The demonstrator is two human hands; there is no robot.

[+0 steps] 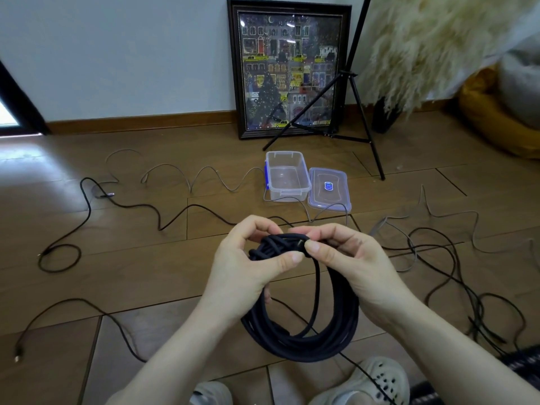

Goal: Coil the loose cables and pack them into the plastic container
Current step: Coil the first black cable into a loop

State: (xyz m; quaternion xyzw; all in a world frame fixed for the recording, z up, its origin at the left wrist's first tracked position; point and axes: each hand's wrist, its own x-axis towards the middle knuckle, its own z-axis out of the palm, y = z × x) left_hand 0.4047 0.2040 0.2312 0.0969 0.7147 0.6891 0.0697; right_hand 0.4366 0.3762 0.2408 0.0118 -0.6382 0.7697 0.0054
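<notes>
Left hand (248, 258): centre of frame, fingers curled over the top of the coiled black cable (304, 325), thumb pressed against the wrapped turns. Right hand (344, 258): just right of it, thumb and forefinger pinching the cable's end at the top of the coil, remaining fingers bent behind.

Coiled black cable: thick, dark, matte; several round loops hang below both hands at lower centre, above a pair of pale perforated clogs (377, 381).

Loose black cable (87, 211): left of frame, snaking over the wooden floor (146, 273).

Grey cable (204, 173): thin, lying in waves at centre left, reaching the container.

Clear plastic container (287, 176): rectangular, lid off, blue latch on its left side; centre of frame, above the hands.

Lid (329, 188): clear, blue label, flat on the floor just right of the container.

Tangled black and grey cables (438, 258): right of frame.
</notes>
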